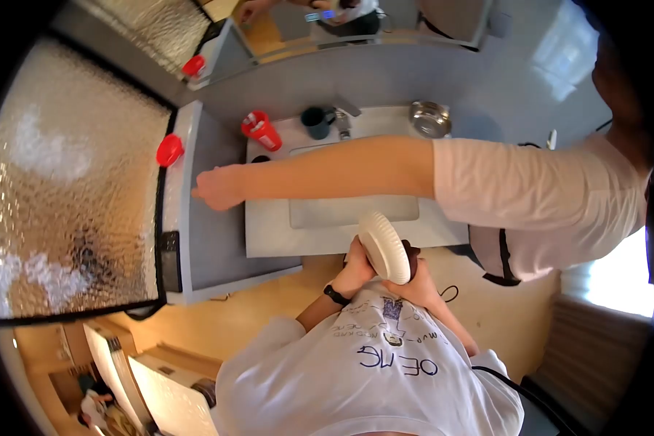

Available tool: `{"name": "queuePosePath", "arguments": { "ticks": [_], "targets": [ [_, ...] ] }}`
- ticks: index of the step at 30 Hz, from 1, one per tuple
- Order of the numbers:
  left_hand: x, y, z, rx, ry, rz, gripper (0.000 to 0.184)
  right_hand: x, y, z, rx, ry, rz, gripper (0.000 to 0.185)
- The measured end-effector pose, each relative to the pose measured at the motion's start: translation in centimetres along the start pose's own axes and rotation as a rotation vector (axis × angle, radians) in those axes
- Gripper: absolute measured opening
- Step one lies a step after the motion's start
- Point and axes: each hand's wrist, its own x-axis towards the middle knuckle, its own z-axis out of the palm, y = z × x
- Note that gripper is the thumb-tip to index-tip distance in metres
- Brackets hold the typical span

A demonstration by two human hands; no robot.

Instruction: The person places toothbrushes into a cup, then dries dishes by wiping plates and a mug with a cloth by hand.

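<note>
White counter (265, 237) beyond left hand (356, 266) is partly hidden by another person's arm (327, 174). Left hand clasps a white ribbed disc (382, 249); half-covered brown thing (413, 254) is behind it; right hand (417, 286) clasps opposite edge, fingers partly hidden.

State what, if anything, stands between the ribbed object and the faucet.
Another person's arm, stretched across the sink, lies between the faucet and the ribbed object that the left hand and right hand hold.

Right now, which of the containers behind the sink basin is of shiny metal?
The round silver container right of the faucet; the dark mug and the red cup beside it stand left of the faucet, without metallic shine.
</note>
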Motion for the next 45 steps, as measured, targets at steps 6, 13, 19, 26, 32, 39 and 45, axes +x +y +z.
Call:
{"name": "queuePosePath", "arguments": {
  "ticks": [6,13,19,26,32,39,45],
  "targets": [
    [-0.4,0.6,-2.4,-0.137,0.001,0.088,0.036,1.2,-0.8,1.1,-0.041,-0.134,0.011,0.041],
    [-2.7,2.0,-2.2,-0.044,-0.033,0.327,0.033,2.3,-1.1,2.8,-0.147,-0.229,-0.045,0.043],
    [-1.9,2.1,-5.1,-0.289,-0.032,0.243,0.034,3.1,-1.4,3.7,-0.159,-0.279,-0.065,0.044],
    [-1.9,2.2,-5.7,-0.304,-0.039,0.27,0.038,3.2,-2.5,4.3,-0.246,-0.256,-0.077,0.042],
    [-2.3,2.4,-5.2,-0.307,0.084,0.243,0.044,3.3,-2.6,4.4,-0.195,-0.334,-0.069,0.042],
    [-2.6,2.6,-6.0,-0.436,0.025,0.211,0.041,3.4,-3.0,4.8,-0.251,-0.36,-0.098,0.042],
    [-3.0,2.9,-6.2,-0.481,0.083,0.207,0.04,3.8,-2.8,5.4,-0.221,-0.398,-0.088,0.041]
  ]
}}
